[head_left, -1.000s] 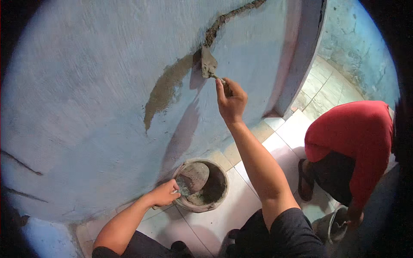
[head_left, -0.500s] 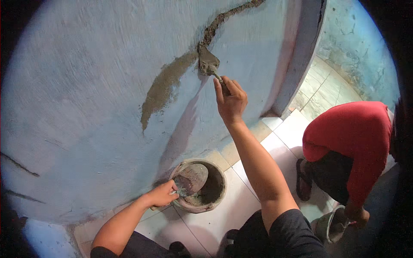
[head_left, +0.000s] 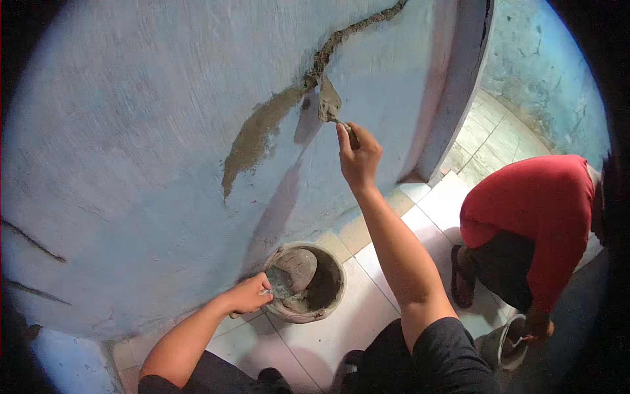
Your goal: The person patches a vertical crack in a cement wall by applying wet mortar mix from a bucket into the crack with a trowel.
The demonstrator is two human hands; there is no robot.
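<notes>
My right hand [head_left: 361, 156] is closed around the handle of a small pointed trowel [head_left: 329, 100]. Its mortar-smeared blade points up beside the wall, its tip close to where the open crack [head_left: 341, 37] meets a band of wet mortar [head_left: 256, 128]. A shadow of the trowel falls on the wall to its left. Lower down, my left hand [head_left: 248, 294] grips a second trowel with a wide rounded blade [head_left: 298, 268]. That blade lies over the mouth of a round bucket [head_left: 338, 276], which holds grey mortar [head_left: 302, 303].
A person in a red top [head_left: 531, 197] crouches at the right, one hand at a smaller bucket [head_left: 495, 345]. The blue wall [head_left: 131, 164] has two more dark cracks [head_left: 36, 241] at far left. White tiles [head_left: 367, 308] cover the floor. A wall edge [head_left: 453, 98] stands at right.
My right hand and its trowel have shifted a little right, the blade drawing back from the crack. My left hand's trowel has tilted slightly. The other person's hand has moved slightly left at the smaller bucket.
</notes>
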